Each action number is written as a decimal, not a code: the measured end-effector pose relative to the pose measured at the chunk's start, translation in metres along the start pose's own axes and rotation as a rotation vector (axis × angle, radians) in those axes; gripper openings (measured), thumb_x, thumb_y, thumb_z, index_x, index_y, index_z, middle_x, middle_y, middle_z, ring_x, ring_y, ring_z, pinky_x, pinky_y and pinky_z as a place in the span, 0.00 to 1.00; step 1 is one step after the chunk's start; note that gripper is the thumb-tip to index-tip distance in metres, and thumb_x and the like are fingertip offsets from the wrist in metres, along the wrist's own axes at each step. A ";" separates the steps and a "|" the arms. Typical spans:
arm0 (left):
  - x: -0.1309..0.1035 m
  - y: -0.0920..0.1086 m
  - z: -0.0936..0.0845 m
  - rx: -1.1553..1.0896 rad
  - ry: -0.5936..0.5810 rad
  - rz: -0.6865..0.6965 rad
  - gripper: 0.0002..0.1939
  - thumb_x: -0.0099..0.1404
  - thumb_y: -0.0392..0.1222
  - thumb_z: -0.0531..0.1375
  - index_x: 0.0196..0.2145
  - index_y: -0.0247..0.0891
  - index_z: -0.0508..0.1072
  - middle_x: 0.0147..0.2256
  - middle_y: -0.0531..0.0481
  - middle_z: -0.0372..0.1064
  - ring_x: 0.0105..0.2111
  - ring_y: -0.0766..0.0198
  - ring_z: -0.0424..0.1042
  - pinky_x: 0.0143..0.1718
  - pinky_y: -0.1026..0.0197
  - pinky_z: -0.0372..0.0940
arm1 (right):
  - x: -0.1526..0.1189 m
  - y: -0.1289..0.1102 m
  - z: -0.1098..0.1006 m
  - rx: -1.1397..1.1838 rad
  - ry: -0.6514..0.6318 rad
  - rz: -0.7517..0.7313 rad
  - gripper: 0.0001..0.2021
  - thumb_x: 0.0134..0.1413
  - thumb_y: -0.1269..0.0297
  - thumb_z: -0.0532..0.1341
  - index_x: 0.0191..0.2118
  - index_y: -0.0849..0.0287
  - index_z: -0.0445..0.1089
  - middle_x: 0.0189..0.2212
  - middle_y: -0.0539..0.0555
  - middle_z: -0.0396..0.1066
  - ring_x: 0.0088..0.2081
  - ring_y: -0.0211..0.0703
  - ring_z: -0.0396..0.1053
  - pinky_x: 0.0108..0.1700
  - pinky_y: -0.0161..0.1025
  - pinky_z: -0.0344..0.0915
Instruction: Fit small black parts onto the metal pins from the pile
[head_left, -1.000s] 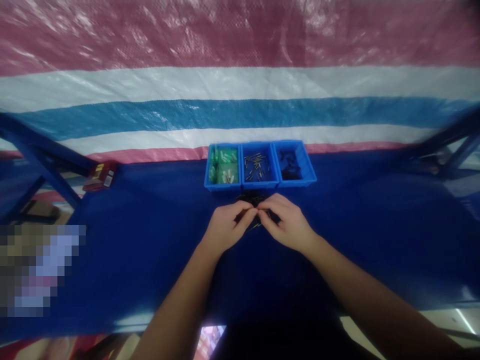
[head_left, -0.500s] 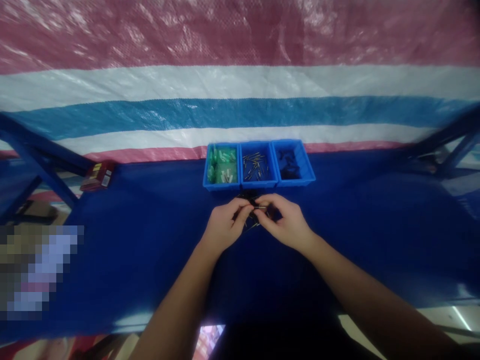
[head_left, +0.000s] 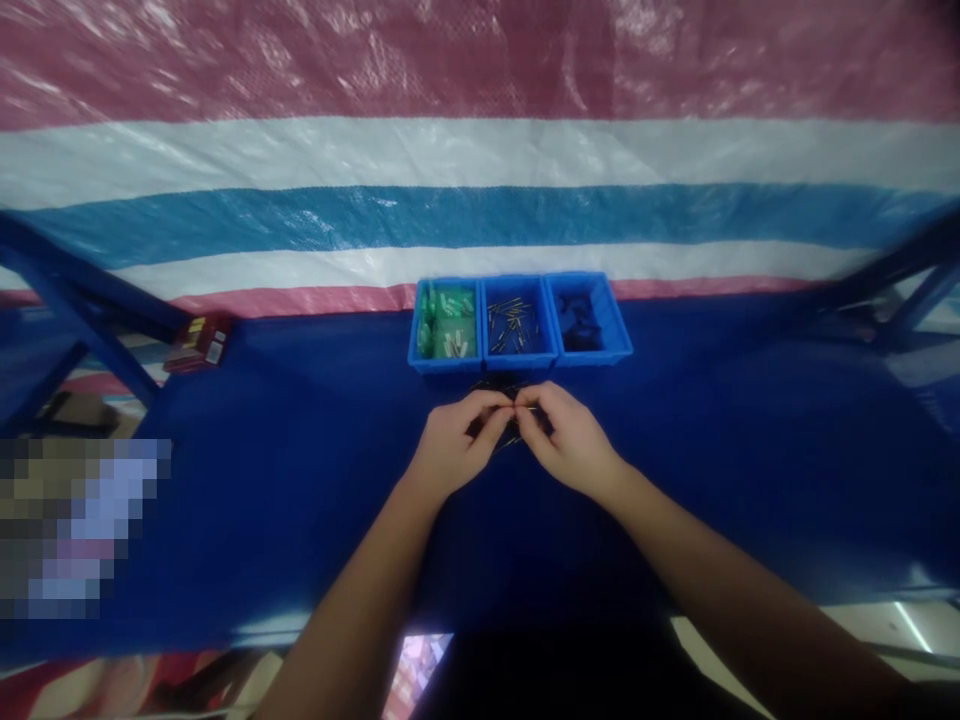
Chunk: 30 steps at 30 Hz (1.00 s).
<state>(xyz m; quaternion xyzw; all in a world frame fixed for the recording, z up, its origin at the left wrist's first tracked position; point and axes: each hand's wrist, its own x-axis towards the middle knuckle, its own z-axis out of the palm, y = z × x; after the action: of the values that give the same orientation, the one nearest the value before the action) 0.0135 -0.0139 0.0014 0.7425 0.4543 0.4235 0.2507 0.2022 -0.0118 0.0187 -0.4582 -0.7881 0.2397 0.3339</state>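
Observation:
My left hand (head_left: 457, 440) and my right hand (head_left: 574, 438) meet fingertip to fingertip over the blue table. Each pinches thumb against forefinger; what lies between the tips is too small and hidden to name. Under and around the fingers lie dark and brass-coloured thin pieces (head_left: 508, 440), partly covered by my hands. Just beyond stand three blue bins side by side. The left bin (head_left: 446, 366) holds green bags and small white pieces, the middle bin (head_left: 521, 362) holds thin metal pins (head_left: 511, 322), and the right bin (head_left: 600, 357) holds dark small parts (head_left: 577, 325).
A dark red box (head_left: 199, 342) sits at the table's back left. Blue metal frame legs (head_left: 97, 310) rise at both sides. A striped plastic sheet (head_left: 480, 220) hangs behind the blue table (head_left: 285, 480). A blurred-out patch covers the far left.
My fingertips have come together, and the thin metal piece that showed between them is now mostly hidden. The whole view has shifted slightly.

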 end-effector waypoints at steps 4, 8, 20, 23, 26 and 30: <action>0.000 -0.001 0.000 0.012 0.002 0.012 0.07 0.69 0.42 0.60 0.43 0.41 0.76 0.28 0.55 0.76 0.25 0.71 0.73 0.30 0.68 0.67 | 0.000 0.002 0.000 -0.021 -0.004 0.012 0.04 0.66 0.65 0.56 0.42 0.56 0.67 0.35 0.54 0.71 0.36 0.43 0.70 0.37 0.40 0.66; 0.000 -0.002 0.000 0.038 0.012 0.026 0.06 0.69 0.42 0.61 0.42 0.41 0.77 0.27 0.55 0.75 0.24 0.71 0.72 0.30 0.68 0.67 | 0.000 0.002 0.000 -0.037 -0.011 0.007 0.04 0.67 0.64 0.55 0.42 0.56 0.67 0.35 0.54 0.71 0.36 0.43 0.70 0.37 0.40 0.65; 0.000 -0.001 0.001 0.055 -0.025 -0.003 0.06 0.70 0.41 0.59 0.42 0.40 0.75 0.30 0.54 0.77 0.26 0.71 0.74 0.30 0.69 0.67 | 0.003 0.000 0.000 0.001 -0.011 -0.025 0.15 0.70 0.63 0.53 0.29 0.56 0.68 0.27 0.53 0.72 0.34 0.43 0.69 0.38 0.41 0.67; 0.001 -0.002 0.001 0.085 -0.031 -0.032 0.07 0.71 0.42 0.58 0.41 0.39 0.74 0.30 0.54 0.77 0.25 0.71 0.73 0.28 0.69 0.66 | 0.003 0.002 0.000 0.014 0.047 -0.054 0.09 0.68 0.63 0.57 0.36 0.55 0.72 0.31 0.53 0.75 0.35 0.43 0.71 0.39 0.41 0.68; 0.003 -0.004 0.000 0.107 -0.009 -0.018 0.08 0.72 0.42 0.57 0.38 0.38 0.74 0.28 0.54 0.75 0.24 0.71 0.72 0.27 0.69 0.64 | 0.002 0.004 0.001 0.048 0.110 -0.083 0.05 0.64 0.63 0.62 0.44 0.54 0.73 0.35 0.53 0.77 0.36 0.43 0.72 0.39 0.42 0.70; 0.004 -0.004 -0.001 0.116 -0.016 0.001 0.09 0.72 0.43 0.57 0.36 0.38 0.74 0.26 0.54 0.75 0.24 0.70 0.72 0.26 0.68 0.63 | 0.001 0.004 0.001 0.027 0.117 -0.080 0.03 0.64 0.65 0.61 0.40 0.54 0.73 0.34 0.52 0.76 0.35 0.43 0.72 0.38 0.41 0.70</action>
<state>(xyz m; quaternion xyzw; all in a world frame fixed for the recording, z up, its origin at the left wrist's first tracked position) 0.0123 -0.0084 0.0008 0.7593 0.4758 0.3907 0.2108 0.2037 -0.0087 0.0154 -0.4348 -0.7817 0.2098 0.3948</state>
